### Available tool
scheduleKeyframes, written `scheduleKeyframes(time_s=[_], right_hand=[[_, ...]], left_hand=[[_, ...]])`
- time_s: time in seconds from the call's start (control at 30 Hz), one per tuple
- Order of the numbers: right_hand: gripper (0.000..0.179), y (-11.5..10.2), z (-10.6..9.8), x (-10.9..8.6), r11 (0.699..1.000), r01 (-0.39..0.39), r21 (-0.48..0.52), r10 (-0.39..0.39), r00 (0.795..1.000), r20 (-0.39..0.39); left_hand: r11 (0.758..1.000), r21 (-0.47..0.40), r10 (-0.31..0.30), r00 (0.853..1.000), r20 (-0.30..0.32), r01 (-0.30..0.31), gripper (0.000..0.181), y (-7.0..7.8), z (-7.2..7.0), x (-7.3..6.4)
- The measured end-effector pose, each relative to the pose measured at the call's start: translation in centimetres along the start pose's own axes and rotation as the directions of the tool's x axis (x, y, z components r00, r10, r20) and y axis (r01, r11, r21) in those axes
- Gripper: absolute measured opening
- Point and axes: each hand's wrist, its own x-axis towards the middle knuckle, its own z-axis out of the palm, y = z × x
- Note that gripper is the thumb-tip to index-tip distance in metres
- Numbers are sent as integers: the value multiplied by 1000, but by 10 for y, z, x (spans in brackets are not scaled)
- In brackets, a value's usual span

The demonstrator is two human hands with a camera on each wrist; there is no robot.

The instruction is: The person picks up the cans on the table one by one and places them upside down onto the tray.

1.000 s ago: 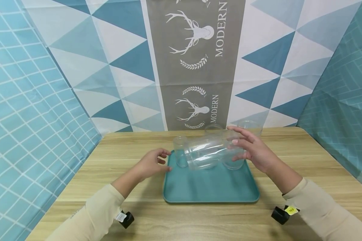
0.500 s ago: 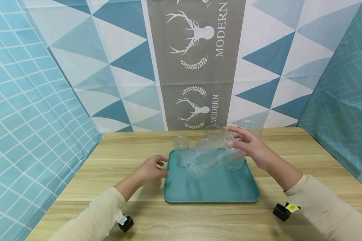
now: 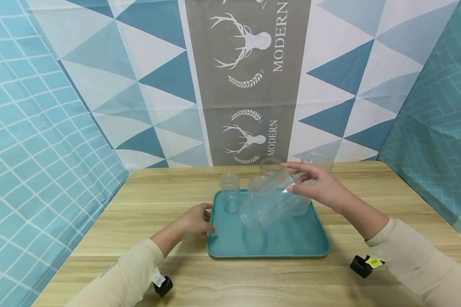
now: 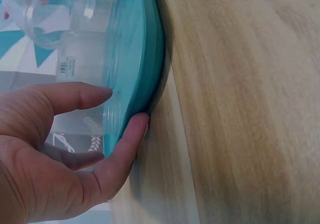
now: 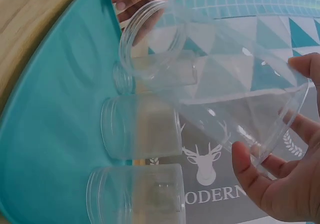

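My right hand (image 3: pixel 316 183) holds a large clear plastic jar (image 3: pixel 264 207) by its base end. The jar slants over the teal tray (image 3: pixel 292 245), its threaded mouth pointing down and to the left. In the right wrist view, thumb and fingers spread around the base of that jar (image 5: pixel 220 84). A slim clear jar (image 3: pixel 230 194) and two wider ones stand on the tray, threaded ends down. At the tray's left rim is my left hand (image 3: pixel 195 221), loosely bent. In the left wrist view one fingertip (image 4: pixel 139 121) touches the outside of the rim.
Two more clear containers, one left (image 3: pixel 270 165) and one right (image 3: pixel 318 158), show at the back behind the tray. The wooden table (image 3: pixel 157 187) meets a patterned cloth backdrop (image 3: pixel 169 98). Tiled-print cloth hangs at the left (image 3: pixel 34 128) and teal cloth at the right.
The held jar has tipped steeper, its mouth swinging down and toward the tray's middle. My left hand has moved slightly lower and come against the tray's left rim.
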Motion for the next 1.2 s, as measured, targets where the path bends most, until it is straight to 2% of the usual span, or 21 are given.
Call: scheduleKeyframes(time_s=[0.07,0.17,0.3,0.5,0.6,0.8,0.9,1.2], right_hand=[[60,0,2,1,994,44,-103,-45,999,-16],[60,0,5,3,961,127,-246,-137,990,-25],[59,-4,9,5,920,176,-349,-190,982,-5],[59,-8,15,8,896,196,-398,-194,980,46],[59,-9,19,11,876,237,-419,-227,971,75],[61,-13,30,16,796,331,-506,-312,942,124],[61,-16,34,17,771,356,-529,-333,932,142],[59,-25,44,18,740,360,-568,-307,932,192]], left_hand=[[1000,1,-3,1000,5,3,84,0,1,0],[1000,11,-7,1000,12,7,82,0,1,2],[1000,22,-10,1000,22,10,80,-1,2,3],[1000,31,-5,999,32,4,83,-2,2,5],[999,36,-4,999,35,2,84,-3,2,6],[999,54,-8,999,38,6,84,-3,2,6],[998,61,-7,999,38,5,83,-2,2,6],[998,64,-2,1000,30,0,83,-1,4,4]])
